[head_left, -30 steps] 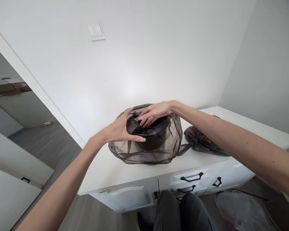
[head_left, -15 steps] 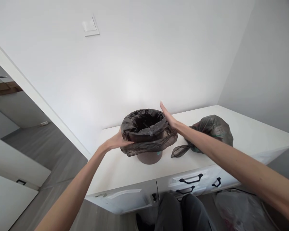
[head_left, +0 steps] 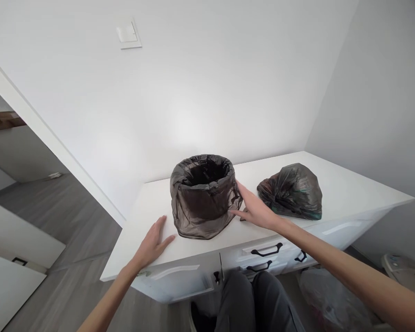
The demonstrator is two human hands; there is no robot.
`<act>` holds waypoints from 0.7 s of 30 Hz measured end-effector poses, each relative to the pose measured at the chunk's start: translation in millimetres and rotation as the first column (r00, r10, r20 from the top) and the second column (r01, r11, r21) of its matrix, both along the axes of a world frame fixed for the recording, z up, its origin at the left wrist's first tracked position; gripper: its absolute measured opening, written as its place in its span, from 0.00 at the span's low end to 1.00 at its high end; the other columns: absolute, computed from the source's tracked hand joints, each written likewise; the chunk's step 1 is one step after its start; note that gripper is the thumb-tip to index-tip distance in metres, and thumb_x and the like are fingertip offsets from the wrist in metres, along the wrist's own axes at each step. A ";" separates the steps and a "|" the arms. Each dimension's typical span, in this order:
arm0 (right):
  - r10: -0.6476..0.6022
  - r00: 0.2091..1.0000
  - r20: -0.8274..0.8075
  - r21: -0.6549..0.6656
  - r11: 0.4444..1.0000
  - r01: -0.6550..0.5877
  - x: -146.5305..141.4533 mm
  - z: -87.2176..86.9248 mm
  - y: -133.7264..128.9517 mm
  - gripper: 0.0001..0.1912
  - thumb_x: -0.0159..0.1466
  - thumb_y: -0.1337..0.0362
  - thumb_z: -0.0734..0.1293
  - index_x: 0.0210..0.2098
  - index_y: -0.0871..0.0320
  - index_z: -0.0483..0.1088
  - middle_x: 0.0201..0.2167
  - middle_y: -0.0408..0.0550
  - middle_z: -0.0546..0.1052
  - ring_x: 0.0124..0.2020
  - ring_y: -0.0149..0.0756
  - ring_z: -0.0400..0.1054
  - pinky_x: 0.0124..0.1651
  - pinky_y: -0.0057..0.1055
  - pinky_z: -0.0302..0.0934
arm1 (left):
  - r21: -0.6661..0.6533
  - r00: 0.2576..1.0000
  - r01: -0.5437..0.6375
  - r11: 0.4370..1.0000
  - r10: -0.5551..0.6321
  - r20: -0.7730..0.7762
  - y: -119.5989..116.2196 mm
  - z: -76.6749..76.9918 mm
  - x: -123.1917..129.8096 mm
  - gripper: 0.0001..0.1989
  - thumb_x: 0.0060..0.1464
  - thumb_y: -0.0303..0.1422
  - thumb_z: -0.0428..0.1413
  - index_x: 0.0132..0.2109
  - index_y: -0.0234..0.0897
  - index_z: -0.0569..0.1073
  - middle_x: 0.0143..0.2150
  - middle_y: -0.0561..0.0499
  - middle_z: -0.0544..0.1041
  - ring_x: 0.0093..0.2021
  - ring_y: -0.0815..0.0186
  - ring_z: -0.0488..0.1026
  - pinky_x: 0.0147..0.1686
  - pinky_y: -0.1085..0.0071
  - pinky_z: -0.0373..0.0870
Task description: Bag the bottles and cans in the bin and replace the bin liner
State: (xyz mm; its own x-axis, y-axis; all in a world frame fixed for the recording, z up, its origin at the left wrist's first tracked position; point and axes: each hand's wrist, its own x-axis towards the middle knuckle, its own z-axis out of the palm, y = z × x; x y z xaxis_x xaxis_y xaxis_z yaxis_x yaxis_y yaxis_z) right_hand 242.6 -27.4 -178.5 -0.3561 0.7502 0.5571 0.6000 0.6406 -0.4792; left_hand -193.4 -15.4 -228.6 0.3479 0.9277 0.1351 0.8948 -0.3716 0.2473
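A trash bin lined with a dark translucent trash bag point(head_left: 202, 210) stands upright on the white cabinet top point(head_left: 349, 193). The bag's edge is folded outward over the rim and hangs down around the bin, covering most of it. My left hand point(head_left: 154, 242) lies on the cabinet top, left of the bin, fingers apart and holding nothing. Against the bin's right side rests my right hand point(head_left: 254, 207), its thumb stretched across the front of the hanging bag and its fingers along the side, partly hidden. Farther right lies a filled dark trash bag point(head_left: 293, 191).
Drawers with black handles point(head_left: 267, 250) form the cabinet's front. My knees point(head_left: 254, 295) are close below. A clear plastic bag point(head_left: 332, 295) sits on the floor at right. A light switch point(head_left: 129, 33) is on the wall; a doorway opens at left.
My left hand has left the bin and come down onto the cabinet top. My right hand has slid lower along the bin's side. The bag's folded edge now hangs lower and smoother.
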 end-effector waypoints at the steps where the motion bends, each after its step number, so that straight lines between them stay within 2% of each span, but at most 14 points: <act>1: -0.055 0.998 0.018 0.053 0.997 0.054 1.3 -0.1 -8.6 0.49 0.72 0.48 0.64 0.79 0.43 0.26 0.77 0.56 0.52 0.75 0.57 0.53 0.70 0.56 0.61 | -0.004 1.000 -0.016 1.000 0.016 -0.003 -5.1 -2.1 -1.8 0.41 0.68 0.55 0.47 0.78 0.41 0.46 0.78 0.39 0.57 0.76 0.48 0.57 0.73 0.49 0.57; 5: -0.233 0.972 0.042 0.242 0.946 0.216 4.4 2.0 -46.3 0.41 0.75 0.57 0.60 0.79 0.40 0.33 0.74 0.56 0.59 0.72 0.57 0.59 0.68 0.58 0.64 | 0.020 0.998 0.006 1.000 -0.004 -0.056 -15.0 -7.8 -0.7 0.37 0.71 0.53 0.41 0.78 0.41 0.50 0.78 0.42 0.56 0.78 0.51 0.50 0.76 0.48 0.49; 8: -0.242 0.969 0.055 0.297 0.930 0.216 2.2 15.9 -65.3 0.38 0.74 0.59 0.60 0.78 0.39 0.41 0.71 0.55 0.63 0.68 0.57 0.64 0.66 0.59 0.65 | 0.037 0.995 0.019 0.999 -0.016 -0.094 -15.1 -12.1 1.5 0.35 0.72 0.53 0.38 0.78 0.42 0.53 0.78 0.45 0.55 0.79 0.53 0.48 0.76 0.48 0.47; 10: -0.221 0.972 0.078 0.270 0.943 0.193 -3.5 32.6 -69.4 0.36 0.74 0.58 0.59 0.78 0.39 0.44 0.72 0.53 0.62 0.62 0.56 0.70 0.63 0.56 0.69 | 0.037 0.995 0.012 0.999 -0.008 -0.104 -14.8 -14.2 1.8 0.36 0.72 0.54 0.38 0.77 0.40 0.55 0.79 0.45 0.54 0.79 0.53 0.47 0.76 0.48 0.47; 13: -0.169 0.975 0.142 0.188 0.972 0.141 -17.5 60.1 -62.9 0.33 0.74 0.55 0.58 0.76 0.41 0.47 0.74 0.52 0.60 0.48 0.50 0.78 0.53 0.52 0.74 | 0.040 0.994 0.002 0.999 0.002 -0.107 -15.2 -15.8 1.0 0.36 0.72 0.54 0.37 0.76 0.39 0.57 0.78 0.45 0.55 0.79 0.54 0.47 0.76 0.49 0.46; 15: -0.144 0.974 0.174 0.160 0.980 0.117 -27.3 74.3 -52.6 0.30 0.74 0.53 0.59 0.73 0.44 0.55 0.72 0.52 0.64 0.42 0.46 0.78 0.49 0.49 0.74 | 0.041 0.994 0.004 0.999 0.000 -0.106 -15.2 -17.0 -0.4 0.36 0.72 0.54 0.37 0.76 0.39 0.57 0.78 0.45 0.55 0.79 0.54 0.47 0.76 0.49 0.46; 18: -0.148 0.973 0.176 0.154 0.981 0.122 -37.4 86.8 -34.0 0.23 0.74 0.51 0.61 0.64 0.50 0.67 0.62 0.54 0.73 0.38 0.44 0.77 0.46 0.45 0.72 | 0.058 0.996 0.013 0.998 -0.007 -0.093 -13.5 -21.0 -3.2 0.35 0.72 0.53 0.38 0.76 0.41 0.58 0.78 0.45 0.56 0.79 0.54 0.48 0.75 0.48 0.47; 21: -0.146 0.977 0.158 0.154 0.981 0.122 -39.3 93.5 -19.1 0.20 0.72 0.48 0.64 0.54 0.54 0.74 0.51 0.53 0.78 0.37 0.43 0.75 0.46 0.42 0.70 | 0.087 0.997 0.028 0.996 -0.021 -0.078 -10.8 -26.4 -5.6 0.34 0.72 0.53 0.39 0.75 0.43 0.59 0.78 0.45 0.57 0.78 0.53 0.50 0.75 0.48 0.48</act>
